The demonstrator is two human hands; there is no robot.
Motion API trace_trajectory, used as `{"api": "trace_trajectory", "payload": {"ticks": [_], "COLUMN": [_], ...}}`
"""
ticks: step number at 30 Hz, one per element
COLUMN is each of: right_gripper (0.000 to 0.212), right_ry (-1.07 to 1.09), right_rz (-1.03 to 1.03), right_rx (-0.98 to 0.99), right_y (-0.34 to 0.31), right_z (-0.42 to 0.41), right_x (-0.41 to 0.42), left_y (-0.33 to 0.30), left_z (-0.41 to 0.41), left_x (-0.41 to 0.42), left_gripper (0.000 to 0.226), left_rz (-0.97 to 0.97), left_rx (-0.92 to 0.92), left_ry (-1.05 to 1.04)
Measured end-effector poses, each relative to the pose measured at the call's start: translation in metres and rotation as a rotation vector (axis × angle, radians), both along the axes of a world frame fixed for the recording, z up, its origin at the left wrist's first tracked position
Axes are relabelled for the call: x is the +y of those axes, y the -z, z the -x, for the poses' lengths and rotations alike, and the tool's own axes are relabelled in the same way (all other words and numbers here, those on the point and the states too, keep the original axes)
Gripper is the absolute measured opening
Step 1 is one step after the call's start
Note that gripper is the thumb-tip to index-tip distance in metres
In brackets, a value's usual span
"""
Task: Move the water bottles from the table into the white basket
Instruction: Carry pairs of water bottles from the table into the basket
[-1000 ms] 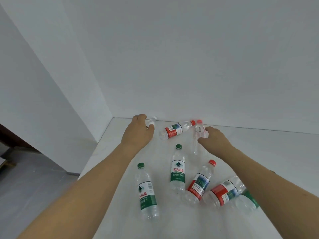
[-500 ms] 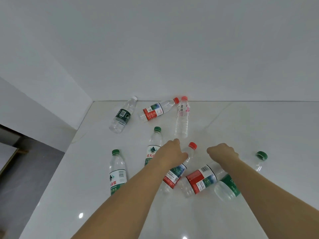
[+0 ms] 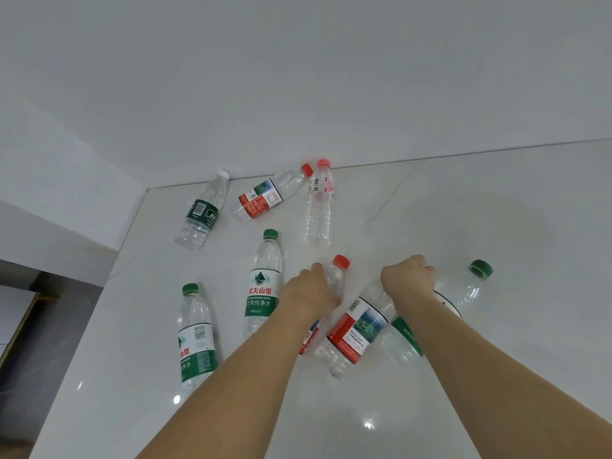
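Observation:
Several clear water bottles lie on the white table point(image 3: 496, 376). My left hand point(image 3: 309, 289) is closed over a small red-capped bottle point(image 3: 338, 268), hiding most of its body. My right hand point(image 3: 409, 276) is curled around the neck end of a red-labelled bottle point(image 3: 356, 329), whose cap is hidden. A green-capped bottle point(image 3: 465, 289) lies just right of that hand, partly under my forearm. Green-labelled bottles lie in the middle point(image 3: 265, 286) and at the left point(image 3: 195, 339). The white basket is not in view.
At the back by the wall lie a white-capped bottle with a dark label point(image 3: 200, 213), a red-labelled bottle point(image 3: 265, 202) and a pink-printed bottle point(image 3: 319, 207). The table's left edge point(image 3: 109, 293) drops to a dark floor point(image 3: 39, 342).
Both hands have drawn back from the far bottles by the wall to the near ones. They have closed on the red-capped and red-labelled bottles. The view has tilted down.

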State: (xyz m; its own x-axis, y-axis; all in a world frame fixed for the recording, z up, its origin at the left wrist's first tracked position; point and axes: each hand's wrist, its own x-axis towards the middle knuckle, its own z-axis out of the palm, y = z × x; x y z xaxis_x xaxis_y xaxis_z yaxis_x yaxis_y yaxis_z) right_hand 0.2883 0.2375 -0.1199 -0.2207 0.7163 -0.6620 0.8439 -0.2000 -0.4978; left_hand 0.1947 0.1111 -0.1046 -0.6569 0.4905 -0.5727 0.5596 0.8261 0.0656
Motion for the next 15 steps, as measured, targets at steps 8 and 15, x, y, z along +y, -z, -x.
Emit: {"api": "trace_trajectory", "payload": {"ticks": [8, 15], "right_gripper": [0.021, 0.024], "right_ry": [0.257, 0.313], "right_rz": [0.278, 0.376], "right_rx": [0.226, 0.294], "right_y": [0.014, -0.001], "right_z": [0.007, 0.010], "right_x": [0.001, 0.001], "left_y": [0.015, -0.018], "left_z": [-0.001, 0.008], "left_x": [0.002, -0.014], "left_gripper": [0.064, 0.063], "left_rz": [-0.052, -0.348], "left_rx": [-0.012, -0.007], "left_ry": [-0.086, -0.240]}}
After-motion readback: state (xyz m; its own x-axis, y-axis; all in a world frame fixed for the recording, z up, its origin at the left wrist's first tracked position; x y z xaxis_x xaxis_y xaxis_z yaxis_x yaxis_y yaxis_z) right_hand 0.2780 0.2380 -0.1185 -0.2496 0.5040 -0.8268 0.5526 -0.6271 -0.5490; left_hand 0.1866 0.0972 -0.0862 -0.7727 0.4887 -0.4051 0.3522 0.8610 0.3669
